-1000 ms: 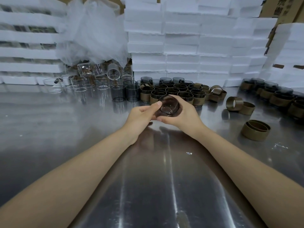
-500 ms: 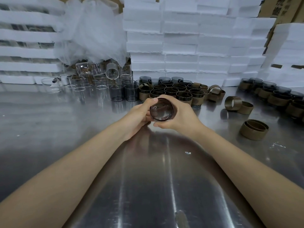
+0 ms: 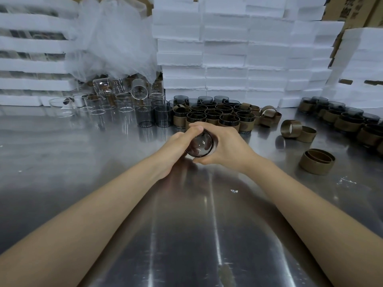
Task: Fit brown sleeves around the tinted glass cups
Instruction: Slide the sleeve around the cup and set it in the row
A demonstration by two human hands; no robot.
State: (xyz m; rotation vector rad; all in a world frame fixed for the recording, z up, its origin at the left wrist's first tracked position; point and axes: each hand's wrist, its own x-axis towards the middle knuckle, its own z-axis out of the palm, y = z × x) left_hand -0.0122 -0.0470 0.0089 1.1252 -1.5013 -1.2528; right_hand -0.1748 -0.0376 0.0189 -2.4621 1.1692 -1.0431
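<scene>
A tinted glass cup (image 3: 200, 144) is held tipped on its side above the steel table, its round end facing me. My left hand (image 3: 178, 146) grips it from the left, thumb across the top rim. My right hand (image 3: 226, 147) wraps round its right side, fingers curled behind it. Any sleeve on this cup is hidden by my fingers. Behind my hands stand several tinted cups wearing brown sleeves (image 3: 230, 121). Two bare tinted cups (image 3: 154, 119) stand to their left. Loose brown sleeves (image 3: 291, 128) lie to the right.
Nested brown sleeves (image 3: 317, 161) sit at the right on the steel table (image 3: 62, 162). More sleeved cups (image 3: 344, 121) line the far right. Clear glass cups (image 3: 107, 104) crowd the back left under a plastic bag (image 3: 112, 38). White foam trays (image 3: 228, 48) are stacked along the back.
Both hands have drawn the cup slightly nearer and turned it. My left thumb now lies over the cup's top rim.
</scene>
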